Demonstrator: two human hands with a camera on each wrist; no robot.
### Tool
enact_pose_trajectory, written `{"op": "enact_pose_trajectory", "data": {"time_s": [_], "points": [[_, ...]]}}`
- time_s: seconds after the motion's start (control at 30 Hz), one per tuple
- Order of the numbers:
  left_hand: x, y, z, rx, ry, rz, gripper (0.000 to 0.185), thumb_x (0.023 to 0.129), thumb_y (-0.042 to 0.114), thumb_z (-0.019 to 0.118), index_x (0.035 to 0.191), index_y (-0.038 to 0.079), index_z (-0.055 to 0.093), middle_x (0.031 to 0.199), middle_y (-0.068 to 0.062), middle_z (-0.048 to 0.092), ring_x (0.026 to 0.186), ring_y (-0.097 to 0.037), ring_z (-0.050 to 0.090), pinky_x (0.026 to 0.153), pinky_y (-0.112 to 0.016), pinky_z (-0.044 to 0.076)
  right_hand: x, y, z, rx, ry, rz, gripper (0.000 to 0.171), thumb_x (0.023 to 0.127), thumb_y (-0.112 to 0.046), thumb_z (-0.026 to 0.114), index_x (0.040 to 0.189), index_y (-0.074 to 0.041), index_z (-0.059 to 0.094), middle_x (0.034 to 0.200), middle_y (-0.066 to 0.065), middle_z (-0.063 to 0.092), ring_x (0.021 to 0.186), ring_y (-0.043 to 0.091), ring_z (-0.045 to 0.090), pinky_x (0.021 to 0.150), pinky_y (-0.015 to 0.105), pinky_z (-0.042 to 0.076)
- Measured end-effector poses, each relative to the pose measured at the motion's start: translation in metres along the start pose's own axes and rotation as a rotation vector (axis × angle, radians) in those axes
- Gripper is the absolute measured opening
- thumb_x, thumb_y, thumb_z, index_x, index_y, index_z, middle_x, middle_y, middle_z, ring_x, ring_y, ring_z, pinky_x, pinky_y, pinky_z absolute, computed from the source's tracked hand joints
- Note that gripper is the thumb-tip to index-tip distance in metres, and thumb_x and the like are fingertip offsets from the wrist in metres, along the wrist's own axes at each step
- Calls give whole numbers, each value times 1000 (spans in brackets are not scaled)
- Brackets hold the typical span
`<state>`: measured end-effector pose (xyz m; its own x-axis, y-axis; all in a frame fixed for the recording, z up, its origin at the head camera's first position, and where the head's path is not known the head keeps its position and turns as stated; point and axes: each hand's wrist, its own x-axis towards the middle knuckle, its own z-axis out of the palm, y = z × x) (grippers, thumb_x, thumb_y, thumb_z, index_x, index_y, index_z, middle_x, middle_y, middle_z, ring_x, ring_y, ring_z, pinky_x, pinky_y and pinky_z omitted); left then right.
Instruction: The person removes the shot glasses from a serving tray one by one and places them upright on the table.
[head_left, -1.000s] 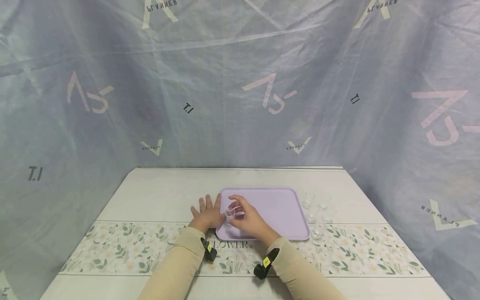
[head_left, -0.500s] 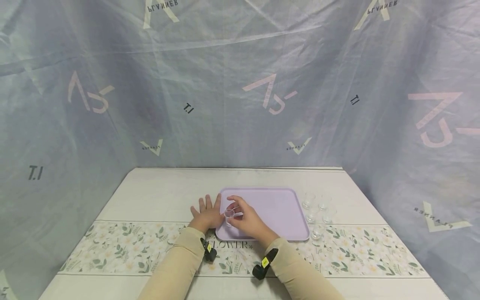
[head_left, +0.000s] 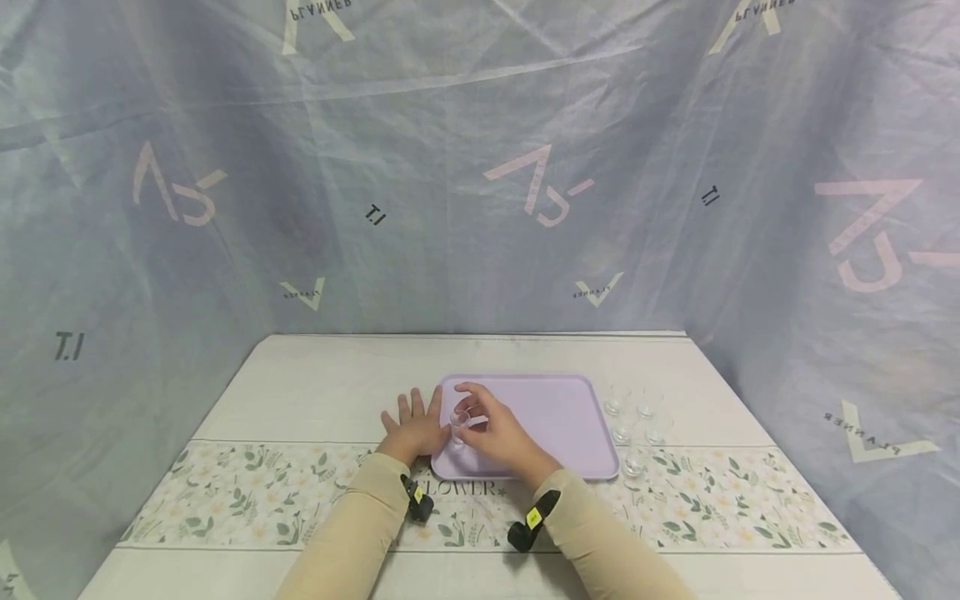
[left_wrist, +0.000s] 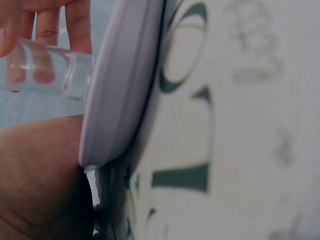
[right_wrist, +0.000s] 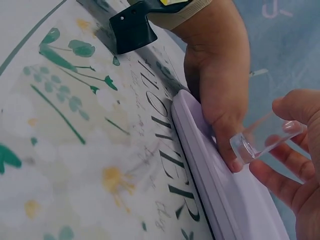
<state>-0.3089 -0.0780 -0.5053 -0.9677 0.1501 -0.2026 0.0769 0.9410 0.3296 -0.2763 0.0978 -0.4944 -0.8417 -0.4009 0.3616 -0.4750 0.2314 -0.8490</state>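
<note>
The left hand (head_left: pixel 417 434) lies flat with spread fingers at the left edge of a lilac tray (head_left: pixel 551 421), its thumb reaching over the rim. Between thumb and fingers, the right hand (head_left: pixel 501 432) holds a small clear shot glass (head_left: pixel 459 428) upright over the tray's left part, close to the left thumb. In the left wrist view the base of the shot glass (left_wrist: pixel 55 70) appears right behind the tray rim (left_wrist: pixel 122 75). The right wrist view has the shot glass (right_wrist: pixel 257 140) beside the left thumb (right_wrist: pixel 227 142).
Several more clear glasses (head_left: pixel 635 462) stand grouped just right of the tray. A white cloth with a floral band (head_left: pixel 720 500) covers the table. Grey printed fabric (head_left: pixel 450 208) hangs behind and at both sides. Each wrist wears a black camera (head_left: pixel 525 533).
Over the last second the right hand, still gripping the glass, shifts only slightly: a little toward the near side, then a little away. The left hand stays put.
</note>
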Motion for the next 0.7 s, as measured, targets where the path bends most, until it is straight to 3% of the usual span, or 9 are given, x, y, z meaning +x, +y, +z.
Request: {"op": "enact_pose_trajectory", "data": {"time_s": [0.23, 0.4, 0.5, 0.7], "points": [[11, -6, 9, -18, -11, 1, 84, 102, 56, 45, 165, 18, 4, 165, -29, -7, 150, -51, -12, 110, -76, -10, -5, 3, -15, -37, 7, -12, 69, 85, 8, 74, 145, -7, 45, 113, 18, 64, 103, 37, 66, 87, 55, 57], [17, -12, 14, -34, 5, 13, 88, 101, 58, 48, 164, 18, 4, 165, -29, -6, 149, -52, -12, 109, -77, -10, -12, 5, -28, -64, 15, -14, 70, 84, 7, 75, 145, -11, 45, 111, 16, 64, 101, 35, 67, 85, 52, 58], [17, -12, 14, -38, 6, 14, 89, 100, 60, 48, 165, 18, 4, 165, -29, -6, 149, -52, -11, 110, -77, -9, -17, 0, -36, -63, 18, 7, 71, 84, 9, 74, 145, -11, 45, 111, 19, 64, 101, 37, 66, 86, 52, 57], [0, -2, -2, -23, -12, 11, 86, 101, 59, 47, 164, 16, 8, 165, -30, -1, 151, -52, -6, 112, -75, -4, -28, -1, -54, -79, 23, 52, 73, 83, 9, 73, 146, -14, 45, 111, 16, 62, 103, 33, 66, 88, 49, 57]]}}
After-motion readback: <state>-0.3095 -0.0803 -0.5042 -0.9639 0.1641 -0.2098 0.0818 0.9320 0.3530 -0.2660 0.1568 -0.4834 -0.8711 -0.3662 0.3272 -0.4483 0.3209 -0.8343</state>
